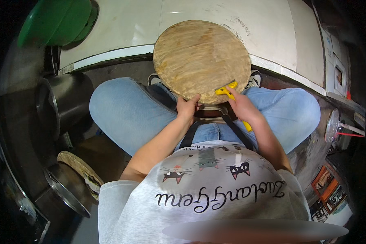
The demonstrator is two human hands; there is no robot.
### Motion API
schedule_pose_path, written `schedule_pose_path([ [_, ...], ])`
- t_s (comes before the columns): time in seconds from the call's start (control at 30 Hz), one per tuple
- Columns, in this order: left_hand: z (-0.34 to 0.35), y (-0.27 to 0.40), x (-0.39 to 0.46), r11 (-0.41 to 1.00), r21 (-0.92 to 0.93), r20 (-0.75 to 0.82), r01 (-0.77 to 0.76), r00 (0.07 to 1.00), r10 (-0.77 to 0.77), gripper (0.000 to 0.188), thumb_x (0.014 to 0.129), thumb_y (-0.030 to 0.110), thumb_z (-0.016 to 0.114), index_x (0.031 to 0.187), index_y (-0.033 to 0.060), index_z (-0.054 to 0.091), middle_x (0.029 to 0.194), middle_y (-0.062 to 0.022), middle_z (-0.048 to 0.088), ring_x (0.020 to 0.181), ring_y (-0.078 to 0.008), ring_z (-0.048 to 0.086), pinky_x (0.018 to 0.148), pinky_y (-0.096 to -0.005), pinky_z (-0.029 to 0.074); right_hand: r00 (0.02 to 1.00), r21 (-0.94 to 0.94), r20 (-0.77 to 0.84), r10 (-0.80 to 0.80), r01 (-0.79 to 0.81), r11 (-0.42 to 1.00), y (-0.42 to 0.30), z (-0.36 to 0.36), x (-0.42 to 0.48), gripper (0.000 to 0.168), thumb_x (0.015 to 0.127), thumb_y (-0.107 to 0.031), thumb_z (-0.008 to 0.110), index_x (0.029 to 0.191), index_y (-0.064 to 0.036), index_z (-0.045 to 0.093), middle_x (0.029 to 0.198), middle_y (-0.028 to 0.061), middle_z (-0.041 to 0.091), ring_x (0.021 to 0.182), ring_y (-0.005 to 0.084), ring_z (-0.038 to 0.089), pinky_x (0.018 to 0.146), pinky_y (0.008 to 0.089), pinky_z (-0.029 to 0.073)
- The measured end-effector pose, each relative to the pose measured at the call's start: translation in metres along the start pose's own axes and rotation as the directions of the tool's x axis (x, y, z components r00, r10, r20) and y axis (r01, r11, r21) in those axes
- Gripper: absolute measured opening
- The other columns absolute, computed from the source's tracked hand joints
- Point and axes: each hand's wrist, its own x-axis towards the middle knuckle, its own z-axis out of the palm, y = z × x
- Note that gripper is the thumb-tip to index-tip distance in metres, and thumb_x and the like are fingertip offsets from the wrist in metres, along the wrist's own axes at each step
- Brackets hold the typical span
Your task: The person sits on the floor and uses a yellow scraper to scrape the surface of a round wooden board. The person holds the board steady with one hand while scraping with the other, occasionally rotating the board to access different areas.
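A round wooden board (201,58), its surface streaked and worn, stands before me between my knees, its upper part against the pale panel. My left hand (188,107) grips its near edge, thumb on the face. In my right hand (242,105) is a yellow-handled scraper (227,89); its wide blade rests on or just over the board's lower right part, and the handle end shows below the palm. Under the board's near edge, between my thighs, part of a rimmed object (212,112) shows; what it is I cannot tell.
A green plastic tub (56,21) stands at the upper left. Along the left are a large metal pot (68,103), a second round board (79,170) and a round metal vessel (68,192). The pale panel (271,33) spans the far side. A wrapped object with a red stick (334,126) lies at the right.
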Motion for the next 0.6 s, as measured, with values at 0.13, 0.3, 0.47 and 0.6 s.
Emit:
schedule_pose_path([
  [0.13, 0.003, 0.002, -0.003, 1.0, -0.003, -0.053, 0.021, 0.998, -0.021, 0.028, 0.077, 0.008, 0.064, 0.096, 0.0017, 0.044, 0.076, -0.0104, 0.056, 0.059, -0.0183, 0.055, 0.046, -0.0254, 0.041, 0.979, 0.033, -0.035, 0.202, -0.201, 0.979, 0.001, -0.015, 0.005, 0.042, 0.085, -0.013, 0.044, 0.126, -0.01, 0.038, 0.084, 0.0257, 0.058, 0.067, 0.0363, 0.059, 0.061, 0.041, 0.048],
  [0.3, 0.005, 0.001, -0.003, 1.0, -0.022, -0.067, 0.007, 0.998, -0.008, 0.023, 0.078, 0.005, 0.06, 0.096, 0.0008, 0.046, 0.076, -0.0105, 0.056, 0.057, -0.0177, 0.053, 0.045, -0.0264, 0.04, 0.946, 0.102, -0.014, 0.324, -0.321, 0.942, 0.006, -0.018, 0.005, 0.042, 0.087, -0.014, 0.042, 0.128, -0.009, 0.037, 0.073, 0.0193, 0.06, 0.046, 0.0251, 0.056, 0.044, 0.0357, 0.047],
  [0.47, 0.007, -0.003, 0.001, 1.0, 0.001, -0.1, 0.008, 0.995, -0.008, 0.02, 0.08, 0.004, 0.058, 0.095, -0.0015, 0.047, 0.078, -0.0111, 0.055, 0.057, -0.0181, 0.051, 0.044, -0.0275, 0.04, 0.947, 0.098, -0.001, 0.322, -0.321, 0.942, 0.004, -0.019, 0.004, 0.041, 0.087, -0.015, 0.043, 0.127, -0.009, 0.038, 0.071, 0.019, 0.06, 0.044, 0.0259, 0.055, 0.045, 0.0361, 0.047],
  [0.6, 0.002, -0.013, 0.014, 0.998, -0.057, -0.103, 0.018, 0.994, -0.024, 0.021, 0.081, 0.006, 0.057, 0.097, -0.0035, 0.047, 0.079, -0.0108, 0.054, 0.056, -0.0185, 0.05, 0.044, -0.0284, 0.039, 0.967, 0.083, 0.02, 0.256, -0.256, 0.963, 0.006, -0.017, 0.01, 0.042, 0.086, -0.017, 0.044, 0.127, -0.011, 0.038, 0.069, 0.0174, 0.058, 0.044, 0.0237, 0.054, 0.044, 0.035, 0.046],
])
